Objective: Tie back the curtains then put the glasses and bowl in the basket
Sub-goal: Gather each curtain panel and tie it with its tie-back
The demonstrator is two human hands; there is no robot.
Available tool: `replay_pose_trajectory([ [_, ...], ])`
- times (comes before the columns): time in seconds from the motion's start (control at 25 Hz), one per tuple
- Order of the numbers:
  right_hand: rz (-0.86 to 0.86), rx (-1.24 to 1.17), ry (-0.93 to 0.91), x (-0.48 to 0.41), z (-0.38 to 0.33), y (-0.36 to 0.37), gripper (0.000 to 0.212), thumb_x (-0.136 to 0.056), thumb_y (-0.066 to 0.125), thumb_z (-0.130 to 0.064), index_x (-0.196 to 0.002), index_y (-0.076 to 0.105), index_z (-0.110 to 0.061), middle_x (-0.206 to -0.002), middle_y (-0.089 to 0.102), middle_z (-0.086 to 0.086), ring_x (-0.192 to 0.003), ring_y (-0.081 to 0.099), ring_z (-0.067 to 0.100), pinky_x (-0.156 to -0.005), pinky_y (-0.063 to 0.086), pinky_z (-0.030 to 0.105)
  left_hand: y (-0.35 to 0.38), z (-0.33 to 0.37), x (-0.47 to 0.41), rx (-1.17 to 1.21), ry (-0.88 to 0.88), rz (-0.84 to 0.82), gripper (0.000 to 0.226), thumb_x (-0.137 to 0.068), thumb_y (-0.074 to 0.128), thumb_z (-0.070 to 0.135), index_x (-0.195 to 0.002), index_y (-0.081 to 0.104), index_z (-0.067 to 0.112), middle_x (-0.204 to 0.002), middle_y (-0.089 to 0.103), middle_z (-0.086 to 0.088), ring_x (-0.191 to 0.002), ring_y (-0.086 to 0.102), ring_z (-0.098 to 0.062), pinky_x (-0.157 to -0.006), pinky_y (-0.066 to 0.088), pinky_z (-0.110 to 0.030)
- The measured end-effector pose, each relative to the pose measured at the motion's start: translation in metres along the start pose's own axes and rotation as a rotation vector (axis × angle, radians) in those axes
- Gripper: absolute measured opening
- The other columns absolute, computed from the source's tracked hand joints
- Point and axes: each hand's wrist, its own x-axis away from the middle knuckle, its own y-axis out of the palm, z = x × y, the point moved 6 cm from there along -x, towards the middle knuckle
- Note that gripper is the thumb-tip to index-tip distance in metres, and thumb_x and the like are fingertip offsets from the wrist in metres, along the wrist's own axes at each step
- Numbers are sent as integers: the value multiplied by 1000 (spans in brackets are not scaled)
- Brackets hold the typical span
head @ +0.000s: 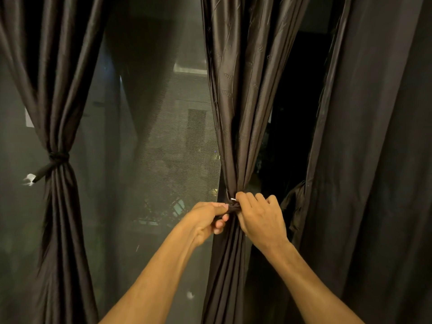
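A dark brown curtain [243, 108] hangs in the middle, gathered into a narrow bundle at hand height. A dark tie [234, 207] wraps that bundle. My left hand [207, 219] pinches the tie from the left. My right hand [261, 218] grips it from the right, fingers curled over the knot. A second brown curtain [58, 94] on the left is bound by a dark tieback [55, 160] with a loose end sticking out leftward. No glasses, bowl or basket are in view.
A window with a mesh screen [149, 141] fills the gap between the curtains, with night outside. A wide dark drape [374, 160] hangs loose on the right, close to my right forearm.
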Motion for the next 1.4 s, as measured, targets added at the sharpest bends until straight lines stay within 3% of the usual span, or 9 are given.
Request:
replay_pose_trajectory([
  [0.24, -135, -211, 123, -6, 0, -3, 19, -84, 69, -31, -96, 58, -22, -77, 62, -8, -66, 60, 16, -57, 43, 33, -6, 0, -1, -25, 133, 47, 14, -97, 50, 3, -90, 59, 10, -52, 49, -2, -35, 37, -7, -36, 25, -17],
  [0.36, -302, -544, 411, -2, 2, -9, 20, -86, 58, -37, -104, 54, -30, -80, 59, -14, -78, 60, 11, -69, 49, 35, -7, -6, -3, 27, 179, 31, 9, -97, 52, 6, -98, 60, 10, -54, 49, -2, -37, 37, -8, -38, 26, -18],
  [0.48, -384, -779, 701, 0, 13, -3, 11, -88, 57, -44, -97, 60, -37, -73, 62, -15, -80, 62, 9, -79, 52, 38, -8, -8, -8, 23, 196, 5, 9, -97, 53, 8, -102, 60, 11, -55, 49, -2, -37, 36, -8, -41, 25, -19],
  [0.6, -442, -673, 657, -7, 17, -1, 10, -88, 61, -46, -95, 63, -38, -78, 63, -15, -87, 64, 11, -82, 53, 41, -8, -6, -9, -38, 226, -6, 11, -97, 53, 9, -103, 62, 11, -56, 49, -3, -38, 37, -8, -40, 28, -18],
  [0.84, -346, -608, 478, -18, 14, -4, 7, -90, 66, -35, -88, 67, -28, -88, 56, -14, -84, 60, 11, -73, 50, 38, -9, -2, -7, -101, 328, 10, 8, -97, 52, 5, -94, 58, 10, -55, 51, -4, -40, 41, -9, -40, 30, -19],
  [1.04, -76, -1137, 876, 12, 21, 13, 6, -86, 74, -13, -84, 76, -19, -87, 68, -2, -78, 67, 11, -64, 58, 32, -6, -4, -6, -98, 376, 96, 10, -96, 55, 4, -90, 60, 11, -51, 54, 0, -41, 45, -7, -39, 33, -18],
  [1.2, -44, -1510, 1178, 26, 18, 27, 11, -86, 72, -8, -96, 75, -5, -94, 72, 9, -82, 70, 17, -63, 59, 26, 0, -2, -4, -110, 420, 108, 11, -96, 55, 2, -95, 63, 9, -53, 55, 1, -43, 49, -3, -40, 37, -15],
  [1.28, -73, -1459, 1116, 25, 19, 26, 7, -88, 71, -9, -94, 73, -7, -92, 72, 7, -83, 70, 17, -65, 60, 28, 1, 0, -3, -132, 439, 109, 12, -96, 54, 1, -95, 63, 9, -52, 55, 2, -42, 49, -1, -41, 37, -15],
  [1.4, -185, -1101, 820, 11, 20, 17, 10, -86, 73, -19, -85, 64, -22, -88, 65, -2, -76, 64, 12, -66, 54, 32, 0, -1, -4, -134, 426, 106, 15, -96, 54, 3, -96, 65, 13, -53, 55, 2, -42, 47, -2, -42, 37, -16],
])
